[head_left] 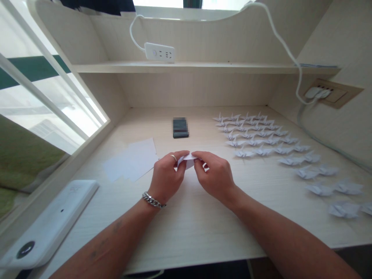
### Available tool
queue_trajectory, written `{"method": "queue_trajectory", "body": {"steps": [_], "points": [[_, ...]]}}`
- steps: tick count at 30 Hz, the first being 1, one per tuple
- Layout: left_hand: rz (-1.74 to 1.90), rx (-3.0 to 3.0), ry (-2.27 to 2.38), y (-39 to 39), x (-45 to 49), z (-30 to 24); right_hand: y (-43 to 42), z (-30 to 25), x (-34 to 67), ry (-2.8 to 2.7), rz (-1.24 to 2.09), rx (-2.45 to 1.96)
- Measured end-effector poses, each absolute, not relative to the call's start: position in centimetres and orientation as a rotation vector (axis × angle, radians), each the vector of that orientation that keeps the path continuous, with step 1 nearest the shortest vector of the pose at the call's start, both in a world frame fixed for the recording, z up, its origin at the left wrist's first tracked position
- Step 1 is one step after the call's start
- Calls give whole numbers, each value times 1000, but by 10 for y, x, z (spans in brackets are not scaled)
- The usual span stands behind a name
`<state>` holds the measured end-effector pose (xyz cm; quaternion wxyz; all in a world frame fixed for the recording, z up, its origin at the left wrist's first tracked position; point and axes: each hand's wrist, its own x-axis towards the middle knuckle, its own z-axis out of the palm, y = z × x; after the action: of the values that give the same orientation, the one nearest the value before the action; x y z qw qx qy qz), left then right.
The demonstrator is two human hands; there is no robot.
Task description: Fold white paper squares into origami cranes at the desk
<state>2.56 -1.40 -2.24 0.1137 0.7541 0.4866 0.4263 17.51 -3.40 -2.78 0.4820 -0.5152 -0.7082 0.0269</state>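
Note:
Between my two hands, just above the middle of the desk, is a small piece of folded white paper (pixel 189 157). My left hand (pixel 167 173), with a ring and a chain bracelet, pinches its left side between thumb and fingers. On the right side my right hand (pixel 215 170) grips it the same way. Fingers partly hide the folds. Loose white paper sheets (pixel 136 157) lie fanned out to the left of my left hand. Beyond my right hand, folded white paper cranes (pixel 260 133) stand in rows on the desk.
A dark, blurred device (pixel 180 128) lies behind my hands. At the left edge rests a long white device (pixel 55 221). A power strip (pixel 159 52) sits on the shelf (pixel 203 68) above. A white cable (pixel 279 35) runs down to the wall socket (pixel 337 93) at right.

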Motion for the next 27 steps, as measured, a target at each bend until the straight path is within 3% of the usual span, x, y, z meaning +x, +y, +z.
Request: {"method": "queue_trajectory", "body": {"steps": [11,27], "points": [[1139,2134,1514,-13,26,-21,-28,-23,185,-1643,302,-1274],[962,2058,1388,-7,25,-26,-25,-28,179,-1636,369,-1307]]}}
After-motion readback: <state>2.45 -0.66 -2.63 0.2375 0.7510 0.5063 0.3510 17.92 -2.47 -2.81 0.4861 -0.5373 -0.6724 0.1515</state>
